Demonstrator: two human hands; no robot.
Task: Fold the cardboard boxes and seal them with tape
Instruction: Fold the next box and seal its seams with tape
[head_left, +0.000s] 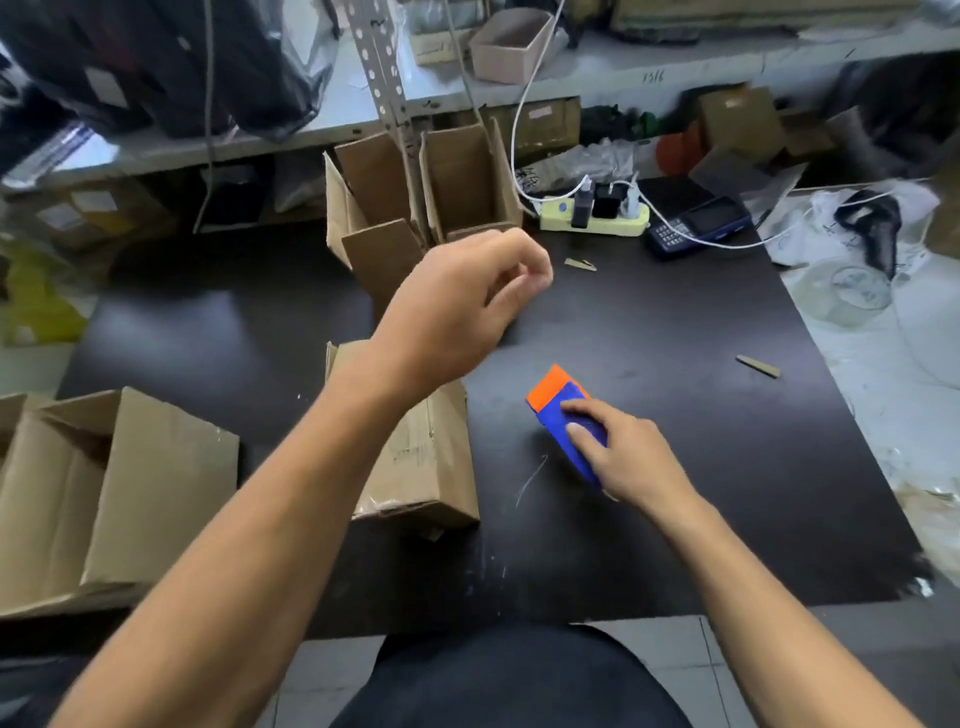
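Low in the frame, right of centre, my right hand (618, 457) grips the blue and orange tape dispenser (569, 415) on the dark table (727, 467), fingers curled over its body, likely ready for sealing. Left of it, at centre, a closed box (415, 457) lies under my left forearm; it is plain brown, creased, with clear tape on its near edge. My left hand (462, 301) hovers above centre, fingers curled in, holding nothing I can see. At lower left an open box (119, 483) waits. Further up, two unsealed boxes (421, 192) stand with flaps raised.
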